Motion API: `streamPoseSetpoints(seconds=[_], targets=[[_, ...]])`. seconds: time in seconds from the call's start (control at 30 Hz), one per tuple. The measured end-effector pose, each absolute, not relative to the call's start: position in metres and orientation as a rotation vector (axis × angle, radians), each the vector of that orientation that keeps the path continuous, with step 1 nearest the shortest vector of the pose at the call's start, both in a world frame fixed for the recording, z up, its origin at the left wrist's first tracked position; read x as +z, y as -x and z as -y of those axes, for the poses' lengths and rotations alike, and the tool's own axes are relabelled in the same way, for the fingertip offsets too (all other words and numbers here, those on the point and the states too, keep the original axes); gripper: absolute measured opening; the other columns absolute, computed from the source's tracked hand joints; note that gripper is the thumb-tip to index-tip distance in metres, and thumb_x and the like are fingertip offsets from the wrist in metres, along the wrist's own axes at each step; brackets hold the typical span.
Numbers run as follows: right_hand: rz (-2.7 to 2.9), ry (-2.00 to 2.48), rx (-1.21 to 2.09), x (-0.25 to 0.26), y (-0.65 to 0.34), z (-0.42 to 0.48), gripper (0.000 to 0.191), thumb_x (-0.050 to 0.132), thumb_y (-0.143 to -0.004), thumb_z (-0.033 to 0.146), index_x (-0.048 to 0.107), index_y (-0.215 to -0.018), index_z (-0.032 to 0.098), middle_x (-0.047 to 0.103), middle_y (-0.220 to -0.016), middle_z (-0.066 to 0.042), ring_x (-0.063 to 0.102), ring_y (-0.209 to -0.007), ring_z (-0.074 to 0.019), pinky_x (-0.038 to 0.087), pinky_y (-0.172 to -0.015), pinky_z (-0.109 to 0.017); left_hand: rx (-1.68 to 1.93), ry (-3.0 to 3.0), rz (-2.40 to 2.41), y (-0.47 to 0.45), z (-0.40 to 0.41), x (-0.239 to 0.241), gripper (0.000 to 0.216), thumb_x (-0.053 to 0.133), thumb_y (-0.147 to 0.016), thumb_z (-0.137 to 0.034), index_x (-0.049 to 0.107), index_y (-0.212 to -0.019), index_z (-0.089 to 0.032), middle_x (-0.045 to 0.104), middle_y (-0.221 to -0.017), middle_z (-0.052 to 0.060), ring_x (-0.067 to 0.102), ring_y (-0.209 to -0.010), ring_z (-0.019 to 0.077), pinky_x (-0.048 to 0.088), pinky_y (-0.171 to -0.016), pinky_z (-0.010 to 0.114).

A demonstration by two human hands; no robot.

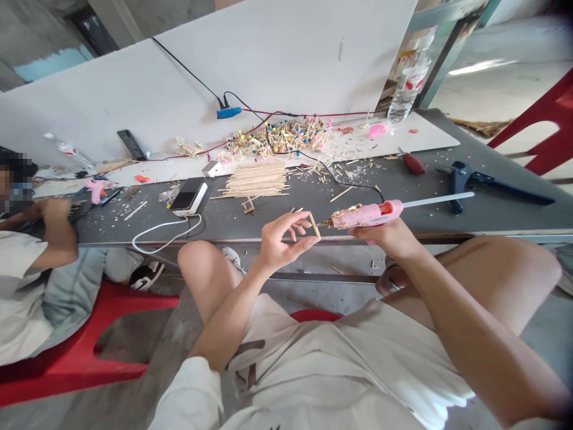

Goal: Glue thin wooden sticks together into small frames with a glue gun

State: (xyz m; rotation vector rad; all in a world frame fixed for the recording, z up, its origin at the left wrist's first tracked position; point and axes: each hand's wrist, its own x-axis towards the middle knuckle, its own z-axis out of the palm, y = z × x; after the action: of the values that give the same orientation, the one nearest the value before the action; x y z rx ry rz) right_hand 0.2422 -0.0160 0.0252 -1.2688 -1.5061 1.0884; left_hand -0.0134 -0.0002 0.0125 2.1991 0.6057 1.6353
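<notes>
Between the thumb and a fingertip of my left hand is a short wooden stick, held by its two ends. My right hand is wrapped round a pink hot glue gun with a long pale glue stick poking out of its back. The gun's metal tip points left and is close to the wooden stick; whether they touch I cannot tell. A small wooden frame stands on the table behind my left hand. Beyond it lies a stack of thin wooden sticks.
A heap of sticks with coloured balls lies along the white board. Blue cutters and a red-handled tool are at right, a white power bank at left. A water bottle stands behind. Another person sits at left.
</notes>
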Motion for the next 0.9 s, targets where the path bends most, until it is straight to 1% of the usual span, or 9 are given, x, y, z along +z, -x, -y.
streamPoseSetpoints(seconds=[0.2,0.5,0.63,0.9], targets=[[1.505,1.259,1.09,0.0235,-0.2428,0.0154,0.02,0.072,-0.065,0.026,0.053,-0.065,0.021,0.045,-0.059,0.003,0.036,-0.054,-0.0115,0.03,-0.049,-0.028,1.619,-2.209,-0.624,0.0135,0.0002,0.0117,0.046,0.081,-0.085,-0.039,0.068,-0.122,-0.016,0.077,-0.094,0.008,0.069,-0.069,0.0102,0.054,-0.053,0.017],[1.499,1.276,1.092,0.0269,-0.241,0.0172,0.021,0.07,-0.065,0.025,0.049,-0.065,0.022,0.042,-0.057,0.004,0.034,-0.052,-0.0103,0.026,-0.047,-0.027,1.591,-2.216,-0.663,0.0133,0.0009,0.0116,0.047,0.079,-0.086,-0.043,0.068,-0.122,-0.015,0.077,-0.093,0.008,0.069,-0.068,0.01,0.054,-0.053,0.017],[1.485,1.274,1.098,0.0274,-0.2403,0.0174,0.018,0.069,-0.064,0.024,0.052,-0.066,0.021,0.041,-0.056,0.005,0.033,-0.052,-0.0102,0.026,-0.048,-0.027,1.601,-2.217,-0.632,0.0131,0.0008,0.0119,0.047,0.079,-0.086,-0.042,0.068,-0.123,-0.016,0.077,-0.093,0.008,0.069,-0.068,0.01,0.054,-0.053,0.017],[1.476,1.294,1.096,0.0246,-0.2424,0.0165,0.017,0.071,-0.066,0.026,0.054,-0.068,0.022,0.042,-0.058,0.004,0.033,-0.054,-0.0111,0.027,-0.048,-0.028,1.605,-2.204,-0.586,0.0131,0.0004,0.0106,0.047,0.081,-0.085,-0.037,0.068,-0.125,-0.017,0.077,-0.094,0.008,0.068,-0.069,0.0097,0.053,-0.053,0.017]])
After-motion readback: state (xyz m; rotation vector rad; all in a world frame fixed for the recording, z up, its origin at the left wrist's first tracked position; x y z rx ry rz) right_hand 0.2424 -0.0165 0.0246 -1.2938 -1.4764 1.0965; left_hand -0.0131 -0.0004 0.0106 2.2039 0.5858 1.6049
